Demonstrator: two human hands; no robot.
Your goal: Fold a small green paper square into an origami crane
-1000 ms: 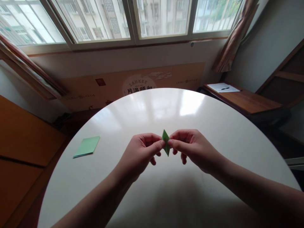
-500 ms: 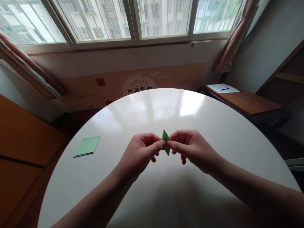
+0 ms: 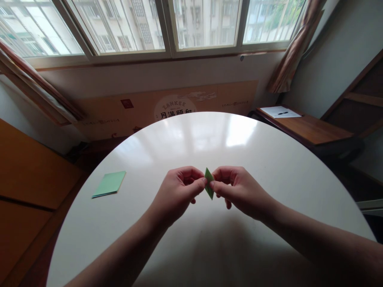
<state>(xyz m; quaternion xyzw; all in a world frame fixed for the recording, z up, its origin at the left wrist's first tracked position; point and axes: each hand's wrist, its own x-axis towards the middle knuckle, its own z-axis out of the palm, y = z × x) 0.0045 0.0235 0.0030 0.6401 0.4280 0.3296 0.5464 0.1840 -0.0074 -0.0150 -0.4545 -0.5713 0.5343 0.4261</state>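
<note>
A small piece of folded green paper (image 3: 208,190), shaped like a narrow diamond, is held upright above the table between my two hands. My left hand (image 3: 182,189) pinches its left edge with thumb and forefinger. On the opposite edge, my right hand (image 3: 235,185) grips it in the same way, thumb toward me. The two thumb tips nearly meet across the paper's middle. Its back side is hidden from me, and some of my other fingers show below, curled.
A stack of square light green paper (image 3: 109,184) lies on the left of the round white table (image 3: 143,155). Beyond the table's right edge, a wooden desk (image 3: 326,129) bears a white sheet (image 3: 275,111) and a pen (image 3: 283,113). Windows and a printed cardboard panel (image 3: 143,104) stand ahead.
The folded paper has shifted slightly down and turned a little. My right hand has moved slightly left. Both hands keep their pinch.
</note>
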